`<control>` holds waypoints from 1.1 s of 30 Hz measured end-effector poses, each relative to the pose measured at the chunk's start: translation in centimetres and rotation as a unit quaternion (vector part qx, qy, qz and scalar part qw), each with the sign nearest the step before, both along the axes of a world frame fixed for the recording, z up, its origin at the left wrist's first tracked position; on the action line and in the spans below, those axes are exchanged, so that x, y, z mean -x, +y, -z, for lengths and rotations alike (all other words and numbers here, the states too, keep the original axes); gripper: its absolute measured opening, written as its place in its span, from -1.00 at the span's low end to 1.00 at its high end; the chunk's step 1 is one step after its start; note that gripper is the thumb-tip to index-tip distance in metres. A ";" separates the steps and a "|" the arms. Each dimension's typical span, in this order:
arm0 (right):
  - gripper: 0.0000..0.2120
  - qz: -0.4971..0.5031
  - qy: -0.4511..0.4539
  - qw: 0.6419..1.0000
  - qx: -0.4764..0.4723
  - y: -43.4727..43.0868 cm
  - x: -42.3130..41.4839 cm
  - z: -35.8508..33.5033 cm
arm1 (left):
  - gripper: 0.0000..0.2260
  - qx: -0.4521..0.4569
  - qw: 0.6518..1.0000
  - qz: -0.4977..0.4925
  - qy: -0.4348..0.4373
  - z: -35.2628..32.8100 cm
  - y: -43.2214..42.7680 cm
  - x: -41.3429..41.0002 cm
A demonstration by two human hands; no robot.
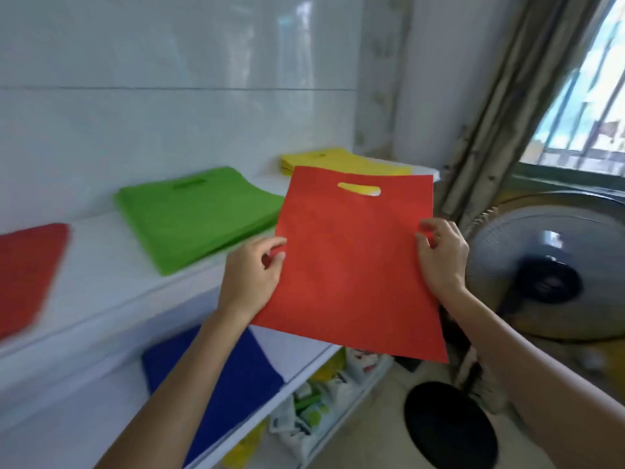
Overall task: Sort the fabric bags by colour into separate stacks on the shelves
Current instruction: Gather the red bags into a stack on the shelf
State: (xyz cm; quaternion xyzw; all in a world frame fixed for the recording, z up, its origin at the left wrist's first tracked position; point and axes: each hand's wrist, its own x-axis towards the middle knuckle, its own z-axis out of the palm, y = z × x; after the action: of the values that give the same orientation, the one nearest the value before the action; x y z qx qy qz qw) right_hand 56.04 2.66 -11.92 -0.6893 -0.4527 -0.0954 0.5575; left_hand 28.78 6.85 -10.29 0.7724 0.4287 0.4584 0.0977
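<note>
Both hands pinch the red bag (351, 265) by its side edges, left hand (253, 275) and right hand (439, 255) each in a thumb-and-finger grip, probably to keep the limp fabric flat. It hangs in the air right of the green stack (199, 214). The red stack (27, 269), left of the green, looks like its destination.

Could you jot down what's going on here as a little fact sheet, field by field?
held item: red bag, flat, cut-out handle at top
left hand: pinching its left edge
right hand: pinching its right edge
upper shelf: red stack, green stack, yellow stack
lower shelf: blue stack
beside shelves: standing fan
</note>
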 end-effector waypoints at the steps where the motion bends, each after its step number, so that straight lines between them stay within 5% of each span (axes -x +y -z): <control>1: -0.80 0.012 0.007 1.000 0.017 -1.0 -2.2 1.2 | -0.79 0.014 1.000 0.012 0.007 1.1 -0.3 -2.3; 16: -0.71 0.039 0.058 0.967 0.244 -5.9 -18.3 16.3 | -0.77 0.277 0.953 0.062 0.103 19.1 -0.5 -19.4; 24: -0.65 -0.003 0.085 0.928 0.363 1.2 -22.2 22.2 | -0.74 0.332 0.935 0.060 0.109 25.1 6.6 -23.3; 33: -0.72 -0.067 0.035 0.930 0.361 13.8 -25.9 24.3 | -0.82 0.320 0.946 0.003 0.047 28.0 14.6 -26.5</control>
State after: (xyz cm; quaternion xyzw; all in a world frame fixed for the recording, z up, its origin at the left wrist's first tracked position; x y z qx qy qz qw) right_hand 81.95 16.48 -36.21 -0.8150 -0.4815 0.1364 0.2919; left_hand 55.24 21.42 -38.26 0.7220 0.5551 0.2599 0.3211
